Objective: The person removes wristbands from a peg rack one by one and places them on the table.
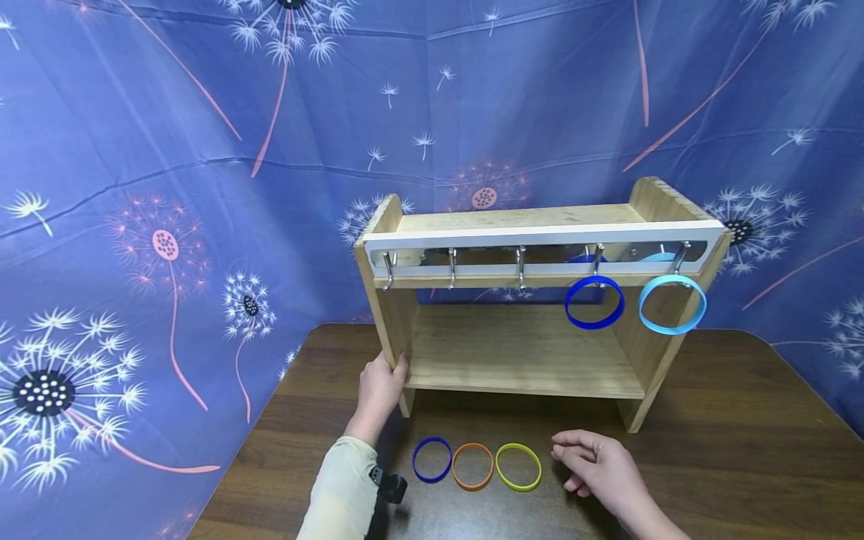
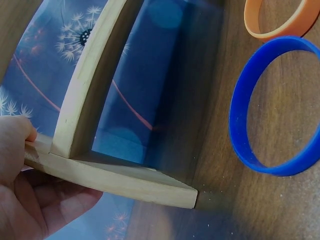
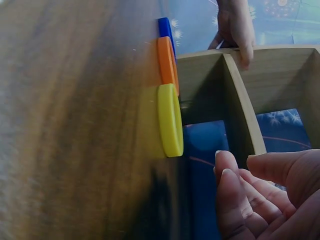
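Note:
My left hand (image 1: 379, 391) grips the left side panel of a wooden shelf (image 1: 526, 349); in the left wrist view, the thumb lies on one face of the panel and the fingers on the other. Over the table, my right hand (image 1: 601, 469) holds nothing, its fingers loosely bent, just right of a yellow wristband (image 1: 518, 487). An orange wristband (image 1: 472, 489) and a dark blue wristband (image 1: 432, 480) lie left of the yellow one. From the two rightmost hooks of the shelf's front rail hang a blue wristband (image 1: 594, 325) and a light blue wristband (image 1: 673, 330).
A white-edged metal hook rail (image 1: 486, 256) runs along the shelf's upper front; its three left hooks are bare. The shelf stands on a dark wooden table (image 1: 742, 442). Behind it hangs a blue cloth (image 1: 202, 150) with a dandelion print.

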The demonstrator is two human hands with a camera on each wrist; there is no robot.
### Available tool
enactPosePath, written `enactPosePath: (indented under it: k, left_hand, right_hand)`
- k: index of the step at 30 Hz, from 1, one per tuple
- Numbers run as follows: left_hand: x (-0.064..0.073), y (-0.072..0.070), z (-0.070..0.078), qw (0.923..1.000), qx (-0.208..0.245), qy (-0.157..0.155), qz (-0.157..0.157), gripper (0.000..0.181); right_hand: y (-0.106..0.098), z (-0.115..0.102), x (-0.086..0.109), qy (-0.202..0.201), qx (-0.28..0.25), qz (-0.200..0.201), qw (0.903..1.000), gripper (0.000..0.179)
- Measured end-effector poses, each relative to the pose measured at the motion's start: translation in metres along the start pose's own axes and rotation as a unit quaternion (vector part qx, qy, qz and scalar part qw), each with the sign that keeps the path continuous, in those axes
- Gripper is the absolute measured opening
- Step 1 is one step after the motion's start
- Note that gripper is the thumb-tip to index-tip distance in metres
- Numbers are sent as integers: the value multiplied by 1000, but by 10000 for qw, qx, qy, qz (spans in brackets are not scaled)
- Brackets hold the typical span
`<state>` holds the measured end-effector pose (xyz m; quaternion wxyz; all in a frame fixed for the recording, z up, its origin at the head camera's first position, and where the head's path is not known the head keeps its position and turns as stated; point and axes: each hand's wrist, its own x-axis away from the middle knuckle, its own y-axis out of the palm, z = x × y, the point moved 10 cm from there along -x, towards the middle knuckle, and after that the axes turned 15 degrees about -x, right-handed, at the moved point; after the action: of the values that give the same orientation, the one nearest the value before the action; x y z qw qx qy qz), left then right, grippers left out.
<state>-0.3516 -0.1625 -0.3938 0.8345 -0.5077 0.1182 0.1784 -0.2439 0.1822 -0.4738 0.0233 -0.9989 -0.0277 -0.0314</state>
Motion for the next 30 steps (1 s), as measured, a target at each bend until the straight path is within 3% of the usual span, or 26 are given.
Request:
enactPosePath:
  k: [16, 30]
  left_hand:
    - [0, -1, 0, 10000, -10, 45, 43, 24]
    - [0, 0, 0, 10000, 1, 60, 25, 25]
  right_hand:
    - [-17, -44, -3, -623, -212, 608, 9960, 29]
    - [-25, -73, -6, -1094, -203, 715, 9912, 31]
